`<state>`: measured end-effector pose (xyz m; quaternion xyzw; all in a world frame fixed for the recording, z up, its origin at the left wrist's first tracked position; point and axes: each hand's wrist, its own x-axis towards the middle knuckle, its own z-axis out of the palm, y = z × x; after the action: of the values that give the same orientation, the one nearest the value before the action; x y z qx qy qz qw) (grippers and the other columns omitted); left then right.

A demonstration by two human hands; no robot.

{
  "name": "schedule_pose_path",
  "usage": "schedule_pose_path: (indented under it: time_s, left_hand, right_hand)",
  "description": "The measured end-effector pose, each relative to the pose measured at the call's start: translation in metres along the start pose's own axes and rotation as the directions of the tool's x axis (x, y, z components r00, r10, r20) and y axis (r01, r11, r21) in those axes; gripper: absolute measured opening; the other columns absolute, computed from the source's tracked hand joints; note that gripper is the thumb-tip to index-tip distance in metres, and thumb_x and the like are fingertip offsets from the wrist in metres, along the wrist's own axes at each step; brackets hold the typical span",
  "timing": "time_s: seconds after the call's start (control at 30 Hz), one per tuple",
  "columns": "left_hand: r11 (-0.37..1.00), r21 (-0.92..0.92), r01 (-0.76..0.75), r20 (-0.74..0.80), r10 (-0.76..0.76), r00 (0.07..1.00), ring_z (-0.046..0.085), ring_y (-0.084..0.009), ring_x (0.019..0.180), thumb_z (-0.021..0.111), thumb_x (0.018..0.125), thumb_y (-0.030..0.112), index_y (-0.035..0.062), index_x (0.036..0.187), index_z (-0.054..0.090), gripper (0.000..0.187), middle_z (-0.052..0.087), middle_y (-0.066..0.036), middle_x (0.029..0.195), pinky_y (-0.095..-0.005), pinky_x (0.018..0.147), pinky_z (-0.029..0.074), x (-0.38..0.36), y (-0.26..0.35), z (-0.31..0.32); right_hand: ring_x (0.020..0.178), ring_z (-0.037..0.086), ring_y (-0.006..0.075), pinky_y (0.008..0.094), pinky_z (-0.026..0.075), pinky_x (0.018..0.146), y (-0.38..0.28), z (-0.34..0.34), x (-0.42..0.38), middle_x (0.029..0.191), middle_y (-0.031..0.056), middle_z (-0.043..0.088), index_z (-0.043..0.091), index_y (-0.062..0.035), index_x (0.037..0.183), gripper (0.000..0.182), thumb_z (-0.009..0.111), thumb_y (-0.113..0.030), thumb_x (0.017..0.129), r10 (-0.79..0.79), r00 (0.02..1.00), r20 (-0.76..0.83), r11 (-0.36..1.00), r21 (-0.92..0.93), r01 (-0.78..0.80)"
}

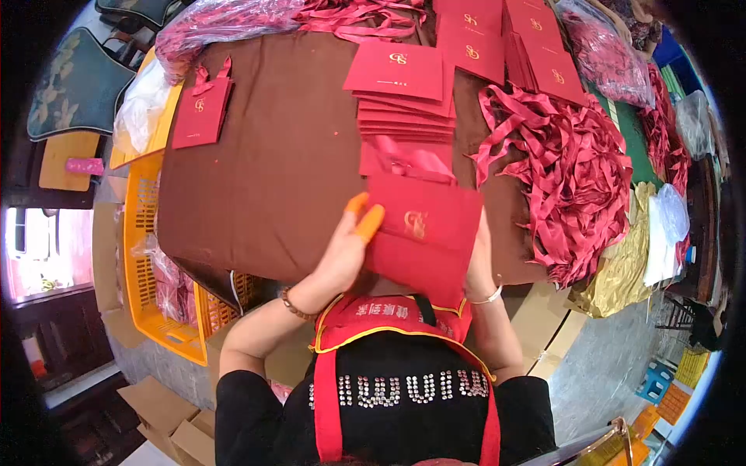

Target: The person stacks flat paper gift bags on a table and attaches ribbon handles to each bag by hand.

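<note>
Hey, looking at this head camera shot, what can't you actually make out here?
- Right hand: in the head view, mostly hidden behind the red paper bag; its grip cannot be seen.
- Left hand: the fingers under the bag are covered by it; only the orange fingertip covers show.
- Gold logo on the bag: too small to read.
- Yellow crate: contents partly hidden by the brown table.

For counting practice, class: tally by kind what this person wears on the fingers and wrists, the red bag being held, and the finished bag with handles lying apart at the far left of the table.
Orange finger covers: 2
Wrist bracelets: 2
Held red gift bag: 1
Red gift bag with ribbon handles: 1
Total: 6
</note>
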<state>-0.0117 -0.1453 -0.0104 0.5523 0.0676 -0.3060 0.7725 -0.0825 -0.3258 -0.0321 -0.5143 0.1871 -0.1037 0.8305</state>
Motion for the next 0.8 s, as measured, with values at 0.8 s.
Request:
schedule_pose_path:
  time_s: [0.8]
  left_hand:
    - [-0.045, 0.767, -0.640, 0.592, 0.435, 0.679, 0.057, -0.0288, 0.067, 0.064, 0.078, 0.003, 0.0064, 0.112, 0.061, 0.035, 0.058, -0.011, 0.076, -0.0357, 0.058, 0.046, -0.006, 0.041, 0.016]
  right_hand:
    - [0.074, 0.060, 0.0257, 0.0369, 0.048, 0.064, -0.033, -0.039, 0.056, 0.089, 0.0074, 0.060, 0.054, -0.0094, 0.110, 0.032, 0.057, -0.003, 0.079, -0.461, 0.868, 0.186, 0.134, -0.952, 0.275]
